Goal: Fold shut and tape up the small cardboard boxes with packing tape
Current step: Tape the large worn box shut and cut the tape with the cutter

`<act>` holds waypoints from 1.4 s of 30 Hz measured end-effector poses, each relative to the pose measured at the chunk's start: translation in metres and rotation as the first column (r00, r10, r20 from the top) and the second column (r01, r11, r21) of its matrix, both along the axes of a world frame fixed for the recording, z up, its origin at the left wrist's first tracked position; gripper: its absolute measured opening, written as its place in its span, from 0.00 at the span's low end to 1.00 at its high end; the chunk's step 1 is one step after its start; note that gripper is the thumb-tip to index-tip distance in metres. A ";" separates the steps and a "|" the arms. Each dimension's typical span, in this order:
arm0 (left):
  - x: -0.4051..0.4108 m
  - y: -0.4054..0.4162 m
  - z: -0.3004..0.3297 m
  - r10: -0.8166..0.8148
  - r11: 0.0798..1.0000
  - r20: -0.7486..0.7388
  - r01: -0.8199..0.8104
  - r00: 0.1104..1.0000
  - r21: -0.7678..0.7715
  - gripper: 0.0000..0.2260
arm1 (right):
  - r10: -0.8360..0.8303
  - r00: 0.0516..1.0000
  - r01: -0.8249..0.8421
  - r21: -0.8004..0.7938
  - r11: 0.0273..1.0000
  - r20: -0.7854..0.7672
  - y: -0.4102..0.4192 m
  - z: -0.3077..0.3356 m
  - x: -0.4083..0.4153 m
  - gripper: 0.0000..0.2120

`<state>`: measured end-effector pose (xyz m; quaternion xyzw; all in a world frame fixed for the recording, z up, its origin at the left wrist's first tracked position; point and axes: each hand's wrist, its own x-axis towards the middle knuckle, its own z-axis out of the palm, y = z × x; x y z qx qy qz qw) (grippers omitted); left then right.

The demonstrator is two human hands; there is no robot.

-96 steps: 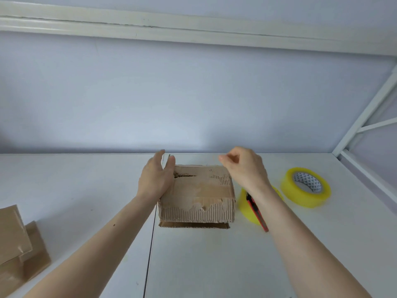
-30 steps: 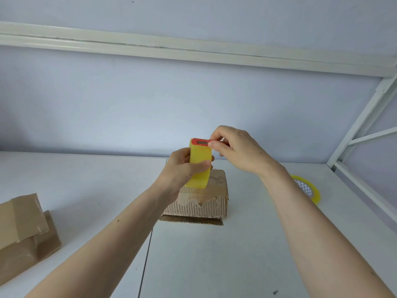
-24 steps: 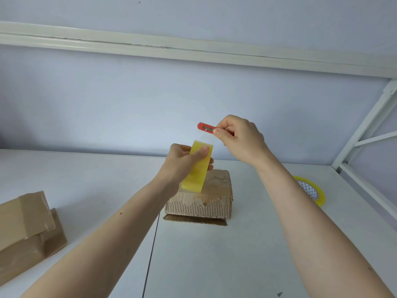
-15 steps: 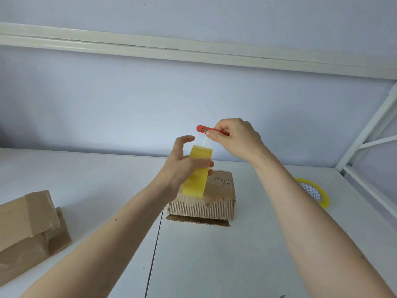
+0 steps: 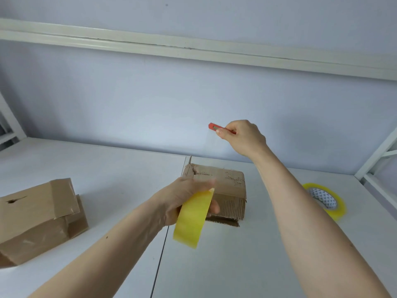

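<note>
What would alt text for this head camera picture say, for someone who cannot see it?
A person's left hand grips a yellow tape roll while the right hand pinches a red cutter, raised above a worn cardboard box on a white table. Taped boxes sit left, a second tape roll right.

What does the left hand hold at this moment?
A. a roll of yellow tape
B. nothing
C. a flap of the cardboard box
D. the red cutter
A: the left hand grips a roll of yellow tape above the table, while the red cutter is in the right hand.
</note>
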<state>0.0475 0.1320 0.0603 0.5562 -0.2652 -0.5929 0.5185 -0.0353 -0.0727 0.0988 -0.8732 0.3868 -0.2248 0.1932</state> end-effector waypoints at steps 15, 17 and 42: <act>0.008 0.018 -0.033 0.085 0.982 -0.187 -0.051 0.979 0.182 0.17 | 0.040 0.944 -0.043 -0.001 0.999 -0.328 -0.023 -0.045 0.047 0.20; 0.011 0.016 -0.037 0.097 0.980 -0.172 -0.064 0.980 0.190 0.18 | 0.042 0.936 -0.044 0.003 0.999 -0.350 -0.028 -0.052 0.049 0.20; 0.018 0.005 -0.058 0.089 0.957 -0.172 -0.036 0.981 0.287 0.19 | 0.062 0.895 -0.050 0.038 0.998 -0.442 -0.036 -0.081 0.065 0.27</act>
